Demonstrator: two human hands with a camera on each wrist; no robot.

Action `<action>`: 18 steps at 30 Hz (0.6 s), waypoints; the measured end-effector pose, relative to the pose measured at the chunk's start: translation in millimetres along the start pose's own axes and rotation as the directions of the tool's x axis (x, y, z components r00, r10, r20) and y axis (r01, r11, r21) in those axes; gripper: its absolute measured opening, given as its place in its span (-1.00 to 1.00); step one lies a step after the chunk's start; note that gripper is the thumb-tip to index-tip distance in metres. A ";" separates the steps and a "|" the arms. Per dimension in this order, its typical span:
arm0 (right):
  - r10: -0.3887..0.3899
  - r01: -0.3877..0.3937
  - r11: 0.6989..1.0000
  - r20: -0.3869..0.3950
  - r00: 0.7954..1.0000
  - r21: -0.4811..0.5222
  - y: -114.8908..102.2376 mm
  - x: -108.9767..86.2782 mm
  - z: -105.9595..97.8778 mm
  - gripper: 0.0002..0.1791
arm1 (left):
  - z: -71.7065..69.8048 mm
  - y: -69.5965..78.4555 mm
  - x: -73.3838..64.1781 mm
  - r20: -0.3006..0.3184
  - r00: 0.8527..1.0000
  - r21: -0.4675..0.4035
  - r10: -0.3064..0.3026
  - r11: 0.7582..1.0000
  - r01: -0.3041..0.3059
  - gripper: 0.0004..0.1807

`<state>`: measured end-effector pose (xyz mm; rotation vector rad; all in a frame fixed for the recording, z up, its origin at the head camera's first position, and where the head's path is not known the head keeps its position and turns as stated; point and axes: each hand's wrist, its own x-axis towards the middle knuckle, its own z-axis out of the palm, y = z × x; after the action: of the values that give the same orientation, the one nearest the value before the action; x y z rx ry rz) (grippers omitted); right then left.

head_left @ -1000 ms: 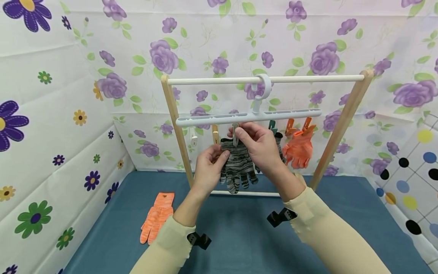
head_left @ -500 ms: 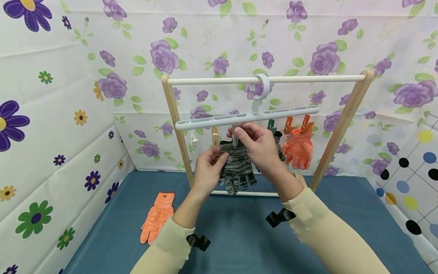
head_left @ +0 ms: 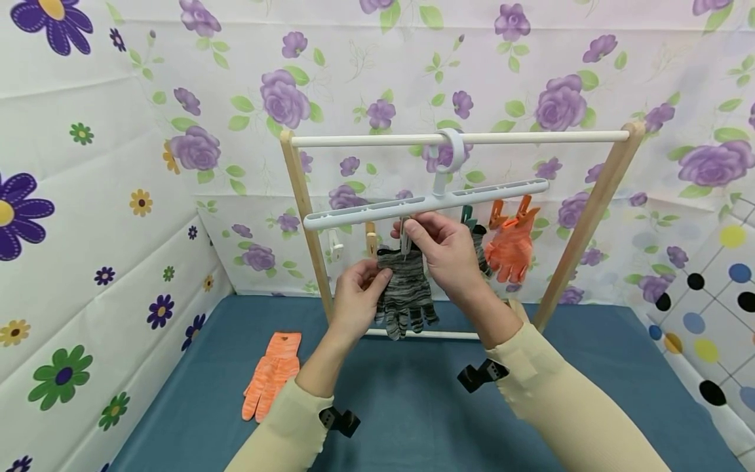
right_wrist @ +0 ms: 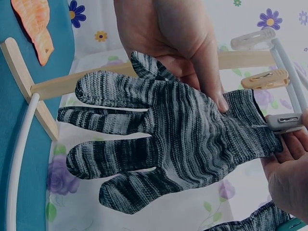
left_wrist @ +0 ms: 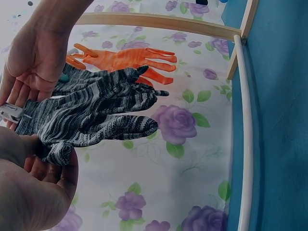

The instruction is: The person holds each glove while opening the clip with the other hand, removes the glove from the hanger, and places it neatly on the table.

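A black-and-grey striped knit glove (head_left: 406, 292) hangs fingers down below the white hanger (head_left: 366, 213). My left hand (head_left: 358, 298) pinches its side edge near the cuff, thumb in front. At the cuff, my right hand (head_left: 451, 252) holds a grey clothespin (right_wrist: 285, 123) between thumb and fingers; the clip's jaws sit over the cuff edge. Behind my right hand, a second striped glove (head_left: 480, 249) hangs from a green clothespin (head_left: 467, 215), partly hidden. Further right, an orange glove (head_left: 510, 252) hangs from orange clothespins (head_left: 523, 208).
A wooden rack (head_left: 590, 223) with a white top rod (head_left: 366, 139) carries the hanger by its hook. A white clothespin (head_left: 335, 244) and a yellow clothespin (head_left: 371, 238) dangle on the left. Another orange glove (head_left: 271, 377) lies on the blue table (head_left: 407, 419).
The hanger has tilted, its left end lower and its right end higher. The striped glove and my left hand have shifted slightly down and left. My right hand stays at the clothespin.
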<state>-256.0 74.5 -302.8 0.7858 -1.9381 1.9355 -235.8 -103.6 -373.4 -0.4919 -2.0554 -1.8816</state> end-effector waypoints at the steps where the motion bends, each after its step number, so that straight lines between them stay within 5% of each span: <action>1: 0.000 0.000 1.000 -0.001 1.000 0.002 0.4 -0.1 -0.3 -0.69 | -0.3 -0.4 -0.4 0.000 1.000 0.007 -0.003 1.000 0.003 -0.79; 18: -0.023 0.023 1.000 0.007 1.000 0.012 2.7 -0.9 -3.1 -0.67 | -8.8 -15.3 -9.8 -0.044 0.998 0.120 -0.034 0.992 0.039 -0.67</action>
<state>-257.3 77.6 -305.4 0.8152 -1.9148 1.9355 -234.0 -113.9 -390.6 -0.3838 -2.1490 -1.7589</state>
